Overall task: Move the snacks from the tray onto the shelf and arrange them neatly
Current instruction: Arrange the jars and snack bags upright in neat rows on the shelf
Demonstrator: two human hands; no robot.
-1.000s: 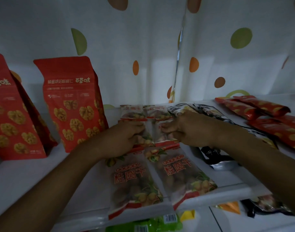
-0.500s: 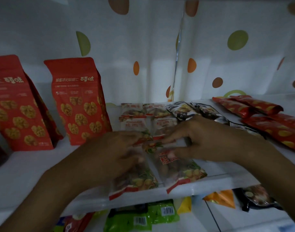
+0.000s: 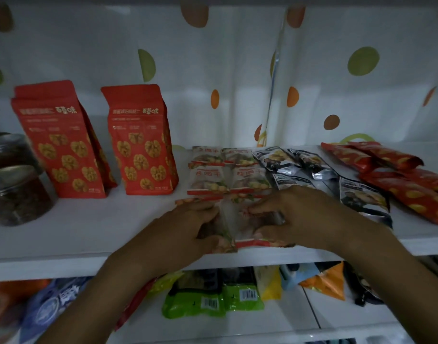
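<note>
Nearest the camera are the two forearms, both chopped off by the bottom edge. Under them the lower level is a dim jumble of green packets (image 3: 213, 301) with barcodes, an orange bag (image 3: 324, 284) and a blue bag (image 3: 54, 304), all too murky to read. Up on the white shelf (image 3: 64, 264), right at its front edge, two clear snack packets lie side by side. The left hand (image 3: 188, 227) has its fingers curled over the left packet (image 3: 225, 247) and covers nearly all of it, so only a corner pokes out. The right hand (image 3: 300, 214) pinches the right packet (image 3: 240, 227), fingers up top and thumb lower down, and the print is a blur. Just behind, four small packets (image 3: 208, 180) of the same kind sit in two rows, touching. Right of those are black-and-silver packets (image 3: 362, 197), partly hidden behind the right hand, then long red packets (image 3: 399, 192) running out of frame. Over on the left stand two upright red walnut bags (image 3: 143, 142), plus jars (image 3: 16, 189) clipped by the edge. A dotted curtain (image 3: 238, 70) closes off the back.
</note>
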